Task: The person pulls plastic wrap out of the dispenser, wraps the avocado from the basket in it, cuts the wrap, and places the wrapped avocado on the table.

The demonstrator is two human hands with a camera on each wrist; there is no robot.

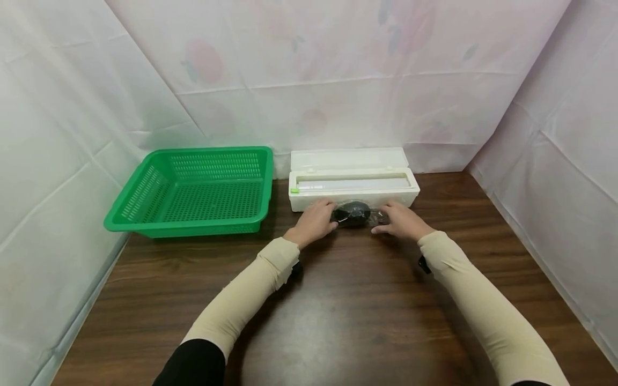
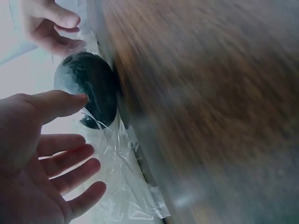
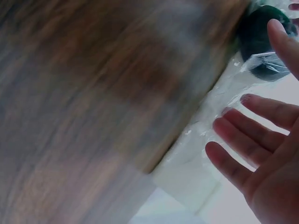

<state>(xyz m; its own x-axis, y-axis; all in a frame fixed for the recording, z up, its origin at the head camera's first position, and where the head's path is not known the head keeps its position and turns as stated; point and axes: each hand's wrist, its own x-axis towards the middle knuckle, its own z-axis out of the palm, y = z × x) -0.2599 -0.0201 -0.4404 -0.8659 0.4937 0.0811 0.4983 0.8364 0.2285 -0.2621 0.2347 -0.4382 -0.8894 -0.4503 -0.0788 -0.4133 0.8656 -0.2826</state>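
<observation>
A dark, smooth oval object (image 1: pixel 354 213), blackish green in the wrist views, lies on the table against the front of a white cling film dispenser (image 1: pixel 352 199). Clear cling film (image 2: pixel 119 177) wraps it, with loose crinkled ends out to both sides. My left hand (image 1: pixel 315 221) is at its left end, fingers spread and slightly bent, the thumb close beside it. At the other end my right hand (image 1: pixel 402 221) reaches over the film with parted fingers. Whether either hand touches the film is hard to tell. Neither hand pinches anything visibly.
The dispenser's lid (image 1: pixel 348 158) stands raised, a white roll (image 1: pixel 354 184) inside and a green slider (image 1: pixel 295 190) on its front edge. A green plastic basket (image 1: pixel 267 187) stands to the left. Pale curtains (image 1: pixel 309 80) enclose the back and sides of the brown wooden table (image 1: pixel 367 311).
</observation>
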